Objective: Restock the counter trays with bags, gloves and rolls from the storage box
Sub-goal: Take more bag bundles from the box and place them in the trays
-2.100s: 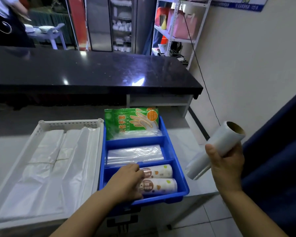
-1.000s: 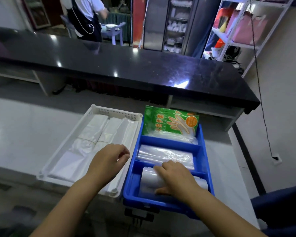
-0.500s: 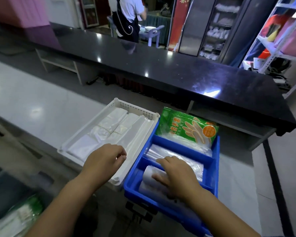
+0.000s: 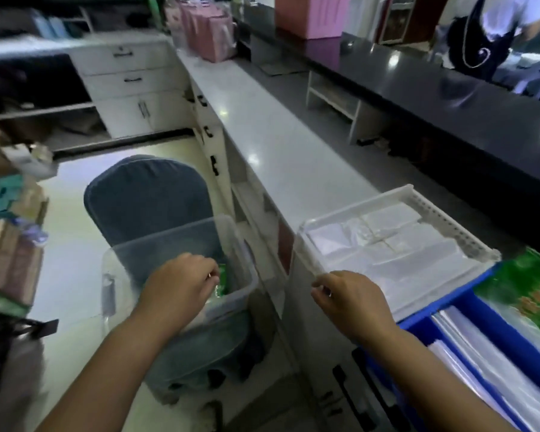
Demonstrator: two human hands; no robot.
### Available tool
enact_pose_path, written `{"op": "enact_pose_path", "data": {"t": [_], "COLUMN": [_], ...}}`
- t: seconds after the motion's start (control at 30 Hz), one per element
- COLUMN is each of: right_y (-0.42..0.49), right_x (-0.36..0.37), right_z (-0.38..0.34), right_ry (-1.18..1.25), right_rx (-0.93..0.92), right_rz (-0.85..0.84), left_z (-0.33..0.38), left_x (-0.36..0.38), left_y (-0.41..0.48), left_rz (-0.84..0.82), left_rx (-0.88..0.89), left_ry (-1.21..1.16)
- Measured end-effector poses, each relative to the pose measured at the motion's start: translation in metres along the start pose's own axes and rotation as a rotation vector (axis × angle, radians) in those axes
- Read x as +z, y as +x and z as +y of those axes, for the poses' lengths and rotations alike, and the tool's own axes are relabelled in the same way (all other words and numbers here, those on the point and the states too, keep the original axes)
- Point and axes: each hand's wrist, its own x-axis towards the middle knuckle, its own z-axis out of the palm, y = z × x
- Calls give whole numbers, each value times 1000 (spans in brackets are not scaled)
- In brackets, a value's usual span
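Observation:
A clear plastic storage box [image 4: 169,244] stands on a blue chair [image 4: 144,188] left of the counter. My left hand [image 4: 181,285] reaches down into it, fingers loosely curled beside a green packet [image 4: 222,280] that lies inside; I see nothing gripped. My right hand [image 4: 353,300] hovers empty by the near corner of the white tray [image 4: 356,207], which holds flat plastic bags [image 4: 396,244]. At the right edge, the blue divided tray [image 4: 443,310] holds a green glove packet [image 4: 524,282] and clear bags [image 4: 480,353]. The picture is blurred.
The long white counter [image 4: 278,145] runs away from me, with drawers below it. Beyond it is a black bar top [image 4: 449,98], and a person [image 4: 487,35] stands behind that. Pink bags [image 4: 212,32] sit at the counter's far end. Stacked cartons [image 4: 10,244] are at my left.
My view has swung left from the trays to the storage box. My right hand has left the roll in the blue tray; my left hand has moved from the white tray into the box.

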Motion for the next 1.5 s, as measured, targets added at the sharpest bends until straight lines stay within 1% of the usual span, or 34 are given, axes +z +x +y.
{"op": "enact_pose_path", "data": {"t": [0.13, 0.2, 0.4, 0.53, 0.63, 0.93, 1.13, 1.27, 1.37, 1.43, 1.5], "right_y": [35, 55, 122, 166, 190, 248, 304, 343, 364, 366, 357], "right_x": [24, 38, 89, 129, 155, 245, 338, 407, 456, 489, 517], "right_z": [-41, -59, -123, -157, -175, -178, -169, -164, -165, -172, -183], "right_ry": [9, 1, 134, 116, 111, 93, 125, 67, 24, 26, 74], "right_rx": [-95, -109, -38, 2, 38, 79, 27, -21, -105, -215, -325], "right_rz": [-71, -106, -228, -297, -348, -541, -713, -834, -865, -913, -994], "left_z": [-65, -98, -209, -274, -307, -363, -386, -395, -399, -401, -403], "left_x": [-3, -2, 10, 27, 41, 102, 156, 191, 217, 237, 256], "left_y": [-4, -1, 14, 28, 36, 34, 33, 45, 54, 56, 54], "left_rz": [41, 39, -51, -121, -170, -313, -433, -464, -452, -407, -369], "left_rx": [-125, -167, -265, -298, -320, -412, -521, -577, -570, -568, -568], "left_ry": [-1, -17, -7, -38, -47, -72, -32, -57, -51, -74, -127]}}
